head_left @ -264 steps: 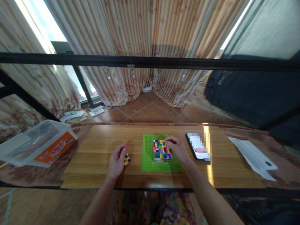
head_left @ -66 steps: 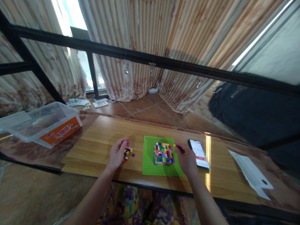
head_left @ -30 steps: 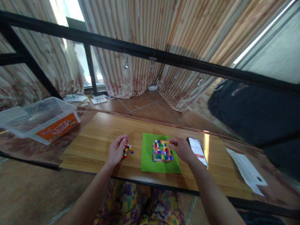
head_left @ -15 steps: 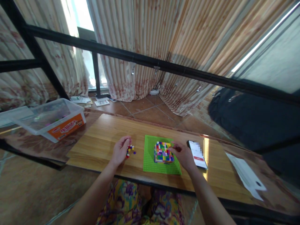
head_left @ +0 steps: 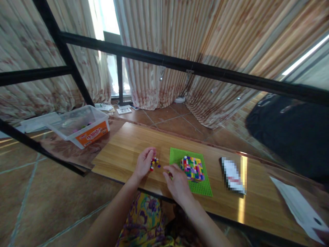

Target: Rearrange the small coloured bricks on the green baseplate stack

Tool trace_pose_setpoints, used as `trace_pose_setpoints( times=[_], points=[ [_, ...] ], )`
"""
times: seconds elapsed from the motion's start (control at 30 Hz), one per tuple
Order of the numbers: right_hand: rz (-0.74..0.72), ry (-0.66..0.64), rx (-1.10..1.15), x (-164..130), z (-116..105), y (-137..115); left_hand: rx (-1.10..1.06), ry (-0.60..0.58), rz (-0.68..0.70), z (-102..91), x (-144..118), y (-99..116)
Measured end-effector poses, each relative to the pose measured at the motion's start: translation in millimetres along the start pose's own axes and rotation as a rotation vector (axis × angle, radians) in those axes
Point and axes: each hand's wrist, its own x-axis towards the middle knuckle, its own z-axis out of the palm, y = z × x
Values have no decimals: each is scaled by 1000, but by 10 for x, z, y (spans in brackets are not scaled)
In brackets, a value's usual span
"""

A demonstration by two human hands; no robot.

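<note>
Bricks [head_left: 154, 162] between hands — table edge [head_left: 123, 175] near

Multicoloured brick block [head_left: 192, 168] on bright green baseplate [head_left: 199, 187]

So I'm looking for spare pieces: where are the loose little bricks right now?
The loose little bricks lie on the wooden table, beside the left hand and left of the green baseplate.

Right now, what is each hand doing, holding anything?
Left hand: curled beside the loose small bricks; grip cannot be told.
Right hand: open, holding nothing visible.
</note>
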Motion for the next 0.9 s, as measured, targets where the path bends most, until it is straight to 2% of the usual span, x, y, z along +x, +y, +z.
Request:
trace_pose_setpoints(
  times=[0.1, 0.2, 0.37, 0.47, 0.6, 0.73, 0.9],
  points=[
    [8, -13, -79, 85, 198, 17, -10, 13, -4, -9, 0, 10],
    [7, -24, -128, 163, 300, 58, -34, 21, -5, -22, 14, -25],
    [-1, -32, -160, 219, 369, 85, -41, 15, -1, -38, 30, -77],
    [12, -33, -71, 191, 338, 54, -33, 16, -7, -39, 24, -66],
    [66, -4, 167, 82, 172, -21, -57, 22, -17, -28, 9, -42],
    [124, 108, 335, -45, -147, -20, -67, 35, -32, -16, 2, -27],
    [245, 338, 310, -125, -640, 271, -14, 42, -32, -20, 5, -14]
  ],
)
